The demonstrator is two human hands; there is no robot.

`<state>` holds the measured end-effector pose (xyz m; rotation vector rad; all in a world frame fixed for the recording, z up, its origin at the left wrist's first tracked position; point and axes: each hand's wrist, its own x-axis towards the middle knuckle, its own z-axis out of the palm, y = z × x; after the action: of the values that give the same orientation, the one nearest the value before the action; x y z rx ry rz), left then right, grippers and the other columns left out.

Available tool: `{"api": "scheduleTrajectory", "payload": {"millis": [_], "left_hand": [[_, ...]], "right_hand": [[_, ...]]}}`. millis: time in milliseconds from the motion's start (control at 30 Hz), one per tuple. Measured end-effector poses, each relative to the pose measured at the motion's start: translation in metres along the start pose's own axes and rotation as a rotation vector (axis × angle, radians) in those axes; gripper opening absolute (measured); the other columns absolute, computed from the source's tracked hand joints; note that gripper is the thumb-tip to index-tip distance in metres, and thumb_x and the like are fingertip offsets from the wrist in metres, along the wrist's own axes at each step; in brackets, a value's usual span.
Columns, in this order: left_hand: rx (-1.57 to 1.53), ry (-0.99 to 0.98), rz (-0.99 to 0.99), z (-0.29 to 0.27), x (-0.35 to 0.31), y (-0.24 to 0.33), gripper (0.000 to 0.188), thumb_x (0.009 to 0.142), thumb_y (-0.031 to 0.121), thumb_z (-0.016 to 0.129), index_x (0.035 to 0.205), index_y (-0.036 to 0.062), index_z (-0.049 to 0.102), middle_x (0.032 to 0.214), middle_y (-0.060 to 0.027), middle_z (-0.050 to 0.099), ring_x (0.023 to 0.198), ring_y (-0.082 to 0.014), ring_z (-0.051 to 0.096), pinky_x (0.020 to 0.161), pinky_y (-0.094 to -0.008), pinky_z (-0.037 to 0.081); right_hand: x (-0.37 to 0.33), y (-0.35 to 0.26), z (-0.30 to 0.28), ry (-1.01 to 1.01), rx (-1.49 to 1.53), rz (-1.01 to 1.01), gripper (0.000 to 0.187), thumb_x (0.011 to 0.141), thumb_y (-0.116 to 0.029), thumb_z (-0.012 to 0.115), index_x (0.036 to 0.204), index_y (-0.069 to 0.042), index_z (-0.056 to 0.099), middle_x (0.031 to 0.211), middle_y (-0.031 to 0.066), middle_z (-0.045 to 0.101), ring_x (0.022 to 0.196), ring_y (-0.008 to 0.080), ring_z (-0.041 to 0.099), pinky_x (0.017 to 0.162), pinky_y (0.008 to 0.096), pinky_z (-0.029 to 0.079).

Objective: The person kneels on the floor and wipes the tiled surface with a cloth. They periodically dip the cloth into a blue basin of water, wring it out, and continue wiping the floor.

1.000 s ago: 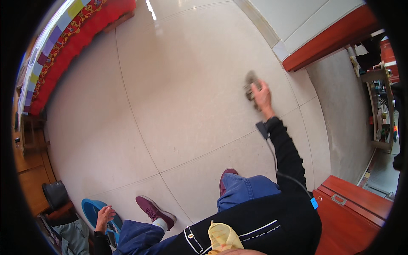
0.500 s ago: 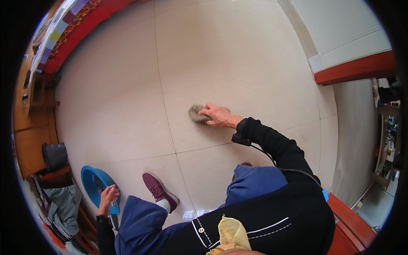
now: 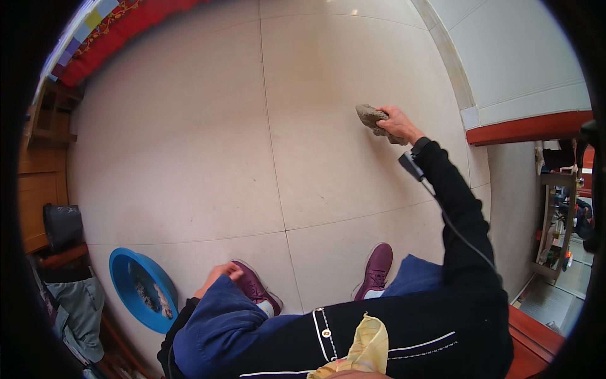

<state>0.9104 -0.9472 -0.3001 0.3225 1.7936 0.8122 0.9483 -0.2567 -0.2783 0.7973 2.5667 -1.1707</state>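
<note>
My right hand (image 3: 396, 122) is closed round a bunched grey-brown cleaning cloth (image 3: 370, 116), which sticks out on both sides of the grip. The cloth is at the pale tiled floor (image 3: 328, 164), out ahead and to the right; whether it touches the tiles I cannot tell. Beside my left knee is my left hand (image 3: 221, 276), partly hidden by the trouser leg. Its fingers are loosely bent near the left maroon shoe (image 3: 250, 281), with nothing seen in them. To its left stands a blue basin (image 3: 120, 284) with greyish, wet-looking cloth (image 3: 151, 300) inside.
A wooden cabinet (image 3: 41, 196), a black bag (image 3: 63, 226) and hanging grey clothes (image 3: 79, 309) line the left side. Red fabric (image 3: 120, 38) hangs at the far left. A red door frame (image 3: 527, 128) and a white wall (image 3: 524, 57) stand at right.
My right hand has carried the cloth farther away and to the right. My left hand has moved from over the basin to beside my left knee. The right shoe now shows fully.
</note>
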Motion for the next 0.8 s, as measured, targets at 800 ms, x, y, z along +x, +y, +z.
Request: {"api": "scheduleTrajectory", "payload": {"millis": [800], "left_hand": [[-0.409,-0.822,-0.453,0.04,0.057,-0.012,0.042,0.104,0.034,0.045,0.13,0.0033,0.054,0.067,-0.0094,0.068,0.057,-0.0169,0.064,0.058,-0.028,0.053]], "right_hand": [[-0.07,-0.148,0.242,0.246,0.132,-0.365,0.045,0.069,-0.007,0.061,0.113,-0.016,0.067,0.116,0.0104,0.067,0.109,0.0307,0.061,0.094,0.0389,0.05]]}}
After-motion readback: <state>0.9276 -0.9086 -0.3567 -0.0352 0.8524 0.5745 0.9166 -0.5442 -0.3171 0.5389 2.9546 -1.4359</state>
